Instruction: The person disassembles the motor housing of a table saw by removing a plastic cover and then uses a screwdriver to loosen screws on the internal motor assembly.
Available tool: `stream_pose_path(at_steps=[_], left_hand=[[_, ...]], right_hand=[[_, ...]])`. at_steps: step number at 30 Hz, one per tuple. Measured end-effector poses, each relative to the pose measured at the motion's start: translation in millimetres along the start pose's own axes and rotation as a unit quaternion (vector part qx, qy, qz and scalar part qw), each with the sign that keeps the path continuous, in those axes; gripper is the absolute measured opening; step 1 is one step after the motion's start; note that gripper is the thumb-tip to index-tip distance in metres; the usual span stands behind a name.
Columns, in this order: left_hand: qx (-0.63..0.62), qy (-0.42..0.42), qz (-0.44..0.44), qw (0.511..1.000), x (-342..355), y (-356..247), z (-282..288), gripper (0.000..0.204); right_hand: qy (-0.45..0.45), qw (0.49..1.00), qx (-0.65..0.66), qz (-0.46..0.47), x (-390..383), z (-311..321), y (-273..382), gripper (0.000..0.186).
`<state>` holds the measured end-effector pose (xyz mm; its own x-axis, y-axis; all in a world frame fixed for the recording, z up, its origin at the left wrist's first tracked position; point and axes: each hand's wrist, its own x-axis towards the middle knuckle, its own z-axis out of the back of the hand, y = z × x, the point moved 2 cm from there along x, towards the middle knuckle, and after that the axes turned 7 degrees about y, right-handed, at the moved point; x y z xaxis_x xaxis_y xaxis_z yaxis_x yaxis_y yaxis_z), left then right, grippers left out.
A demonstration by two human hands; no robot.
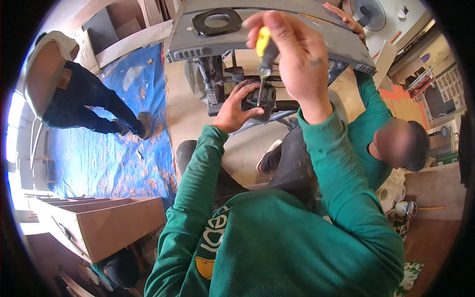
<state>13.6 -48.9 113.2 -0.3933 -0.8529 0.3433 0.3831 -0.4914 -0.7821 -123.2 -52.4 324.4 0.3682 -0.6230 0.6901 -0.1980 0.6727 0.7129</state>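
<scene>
My right hand [304,69] is closed around the yellow and black handle of a screwdriver [267,49], held nearly upright. Its metal shaft runs down to the vented end of a black motor housing [268,95]; whether the tip sits in a screw is too small to tell. Against the left side of that housing, my left hand [231,110] is wrapped with the thumb across its front. The housing is below the front edge of a grey machine table [183,35], among dark metal frame parts. On the tabletop lies a black plate with a round hole [200,25].
A co-worker in green [368,128] crouches at my right, one hand [344,17] at the table's far edge. Another person in jeans [81,94] stands on a blue tarp [123,163]. A wooden cabinet [118,225] is at lower left, someone beneath it. A fan [368,15] stands behind.
</scene>
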Motion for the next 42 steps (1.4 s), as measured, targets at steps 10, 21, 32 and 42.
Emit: stream_pose_path(at_steps=[10,21,32,42], left_hand=[[-0.017,-0.011,-0.011,1.000,5.4,-8.8,1.1,0.079],[-0.028,-0.005,-0.020,0.999,8.0,0.4,-0.7,0.079],[-0.024,-0.019,-0.005,1.000,1.5,2.2,-4.0,0.079],[-0.033,-0.017,-0.002,0.999,1.2,4.4,-5.1,0.078]], right_hand=[[0.221,0.924,0.307,-0.051,-4.5,26.8,-4.0,0.058],[0.145,0.950,0.234,0.149,-2.3,29.4,-29.0,0.038],[-0.163,0.953,-0.197,0.161,-9.5,-5.5,-2.0,0.041],[0.077,0.997,0.029,0.014,-2.1,20.6,1.3,0.048]])
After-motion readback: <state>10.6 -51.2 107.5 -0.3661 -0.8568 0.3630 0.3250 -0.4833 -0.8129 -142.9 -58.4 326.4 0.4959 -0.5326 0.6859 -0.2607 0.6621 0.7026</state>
